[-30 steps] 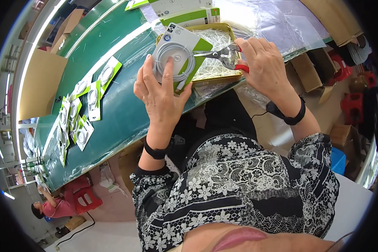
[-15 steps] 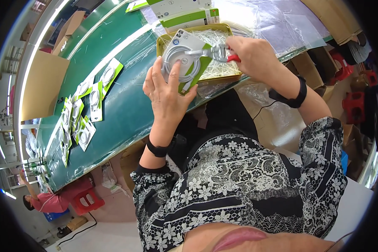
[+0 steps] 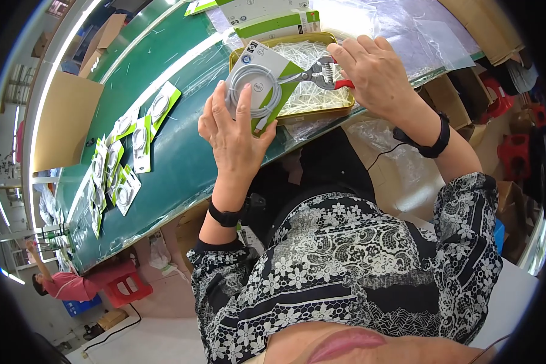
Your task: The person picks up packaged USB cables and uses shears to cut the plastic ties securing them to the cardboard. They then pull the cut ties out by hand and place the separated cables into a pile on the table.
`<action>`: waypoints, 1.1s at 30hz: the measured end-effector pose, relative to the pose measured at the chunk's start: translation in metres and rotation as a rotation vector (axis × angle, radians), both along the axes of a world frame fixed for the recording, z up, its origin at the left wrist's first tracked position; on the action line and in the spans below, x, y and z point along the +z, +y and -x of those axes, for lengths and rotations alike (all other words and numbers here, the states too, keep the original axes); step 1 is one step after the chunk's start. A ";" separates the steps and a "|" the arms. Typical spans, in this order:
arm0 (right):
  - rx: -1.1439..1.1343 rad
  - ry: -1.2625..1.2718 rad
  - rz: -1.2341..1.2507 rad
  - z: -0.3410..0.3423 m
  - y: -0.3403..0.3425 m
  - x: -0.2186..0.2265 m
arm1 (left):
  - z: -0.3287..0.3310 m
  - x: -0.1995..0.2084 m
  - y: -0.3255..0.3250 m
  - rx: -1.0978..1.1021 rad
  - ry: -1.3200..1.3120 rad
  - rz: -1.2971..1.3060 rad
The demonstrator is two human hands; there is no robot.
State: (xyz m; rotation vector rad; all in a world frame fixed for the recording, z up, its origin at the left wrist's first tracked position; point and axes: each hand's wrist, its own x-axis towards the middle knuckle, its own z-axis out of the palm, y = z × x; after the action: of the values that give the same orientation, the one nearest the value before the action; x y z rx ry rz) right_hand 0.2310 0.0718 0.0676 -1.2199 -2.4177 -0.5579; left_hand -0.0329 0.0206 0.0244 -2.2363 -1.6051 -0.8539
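Note:
My left hand [image 3: 235, 130] grips a white and green card [image 3: 272, 59] with a coiled white cable [image 3: 277, 94] on it, fingers across the coil and thumb at the lower edge. In my right hand [image 3: 379, 76] is a pair of cutting pliers [image 3: 317, 75] with red handles. The handles stand spread, and the tips reach the right side of the cable coil. Behind the card and pliers sits a yellow-rimmed tray [image 3: 344, 109] full of thin white strips [image 3: 314, 102].
Several carded cables [image 3: 141, 144] lie in a loose pile on the green table [image 3: 182, 142] to the left. A white and green box [image 3: 278, 24] stands behind the tray. Cardboard [image 3: 67, 121] is upright at far left. Further off, a person in pink [image 3: 73, 286] is by a red stool [image 3: 127, 288].
The plier handles have spread apart and my right hand has risen slightly to the right. My left hand and the card have shifted a little left.

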 end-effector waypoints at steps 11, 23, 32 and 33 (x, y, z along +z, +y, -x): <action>-0.096 -0.202 0.286 0.010 0.007 0.014 | 0.003 -0.002 0.002 0.014 -0.045 -0.009; 0.517 0.452 0.208 0.074 0.031 -0.023 | 0.002 -0.004 -0.010 -0.050 -0.154 0.117; 0.315 0.406 0.516 0.036 0.004 0.002 | 0.134 0.020 -0.184 0.198 -0.123 0.260; 0.344 0.405 0.520 0.030 0.006 -0.001 | 0.149 0.022 -0.211 0.249 -0.080 0.343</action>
State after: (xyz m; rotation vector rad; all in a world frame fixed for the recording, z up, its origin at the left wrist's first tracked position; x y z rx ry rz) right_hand 0.2013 0.0782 0.0664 -0.9343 -2.3921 0.4060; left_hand -0.1824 -0.1909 0.0469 -2.1656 -2.1536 -0.6471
